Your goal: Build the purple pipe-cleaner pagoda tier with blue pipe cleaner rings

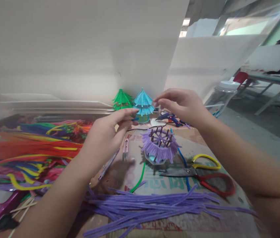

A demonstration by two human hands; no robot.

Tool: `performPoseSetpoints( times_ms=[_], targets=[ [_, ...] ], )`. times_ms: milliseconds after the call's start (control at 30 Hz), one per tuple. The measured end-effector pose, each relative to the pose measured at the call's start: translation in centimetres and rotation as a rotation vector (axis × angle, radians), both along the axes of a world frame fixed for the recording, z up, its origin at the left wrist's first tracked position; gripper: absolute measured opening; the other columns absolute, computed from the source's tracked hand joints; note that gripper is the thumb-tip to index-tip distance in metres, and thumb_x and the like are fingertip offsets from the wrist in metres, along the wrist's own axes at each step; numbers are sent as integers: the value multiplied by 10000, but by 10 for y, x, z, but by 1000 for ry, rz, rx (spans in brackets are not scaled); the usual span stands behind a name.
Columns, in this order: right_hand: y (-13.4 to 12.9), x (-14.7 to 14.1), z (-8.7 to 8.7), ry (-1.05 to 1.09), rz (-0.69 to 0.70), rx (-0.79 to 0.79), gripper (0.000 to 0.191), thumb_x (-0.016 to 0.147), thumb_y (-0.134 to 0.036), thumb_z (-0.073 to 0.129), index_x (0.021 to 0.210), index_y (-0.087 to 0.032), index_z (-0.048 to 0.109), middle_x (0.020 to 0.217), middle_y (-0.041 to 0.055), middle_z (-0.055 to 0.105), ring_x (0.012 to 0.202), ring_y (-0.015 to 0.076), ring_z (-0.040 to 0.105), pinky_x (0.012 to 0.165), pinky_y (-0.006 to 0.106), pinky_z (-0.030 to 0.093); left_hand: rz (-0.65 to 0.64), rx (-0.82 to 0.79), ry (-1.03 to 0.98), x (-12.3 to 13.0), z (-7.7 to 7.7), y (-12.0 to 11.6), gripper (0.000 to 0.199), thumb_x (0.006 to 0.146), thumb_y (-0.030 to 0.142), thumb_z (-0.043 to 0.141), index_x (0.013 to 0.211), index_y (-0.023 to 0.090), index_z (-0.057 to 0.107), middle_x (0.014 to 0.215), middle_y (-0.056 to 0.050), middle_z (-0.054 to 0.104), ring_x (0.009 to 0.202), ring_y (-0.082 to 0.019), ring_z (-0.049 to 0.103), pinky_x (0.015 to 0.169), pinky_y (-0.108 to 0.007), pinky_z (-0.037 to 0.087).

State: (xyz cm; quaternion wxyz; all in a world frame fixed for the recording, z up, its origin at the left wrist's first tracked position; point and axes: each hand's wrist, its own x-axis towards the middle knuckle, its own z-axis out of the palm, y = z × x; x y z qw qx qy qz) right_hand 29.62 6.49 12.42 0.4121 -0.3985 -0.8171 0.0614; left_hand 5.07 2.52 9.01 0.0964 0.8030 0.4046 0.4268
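My left hand (112, 130) is raised over the table, thumb and fingers pinched on what looks like a short blue pipe cleaner piece (135, 119). My right hand (183, 104) is held up opposite, its fingers curled and the tips close together. Whatever those tips hold, if anything, is too small to make out. Below and between the hands stands a small round model (160, 143) with a purple pipe cleaner fringe, dark upright posts and a pale base. Behind them are a light blue tiered model (142, 102) and a green one (122, 99).
Scissors (189, 172) with yellow and red handles lie at right, near a blue glue gun (171, 118). Purple pipe cleaners (154, 208) spread across the front. Pink thread snips (126, 148) lie at centre. Colourful pipe cleaners (30, 145) fill the left; a clear jar (222, 96) stands right.
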Motion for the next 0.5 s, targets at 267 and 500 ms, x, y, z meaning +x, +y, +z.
performPoseSetpoints(
  times_ms=[267, 500],
  targets=[
    [-78, 3, -29, -337, 124, 405, 170, 991, -206, 555, 1071, -228, 703, 1010, 60, 754, 932, 186, 685, 833, 339, 537, -165, -36, 4, 30, -19, -21, 452, 966, 292, 576, 1415, 310, 530, 1098, -27, 766, 985, -201, 741, 884, -320, 600],
    [-76, 15, -45, -280, 83, 399, 146, 985, -171, 550, 1050, -210, 675, 981, 68, 744, 933, 190, 683, 824, 345, 543, -207, 0, 7, 38, -31, -24, 411, 975, 296, 581, 1384, 299, 552, 1156, -31, 734, 1016, -185, 711, 964, -339, 561]
  ],
)
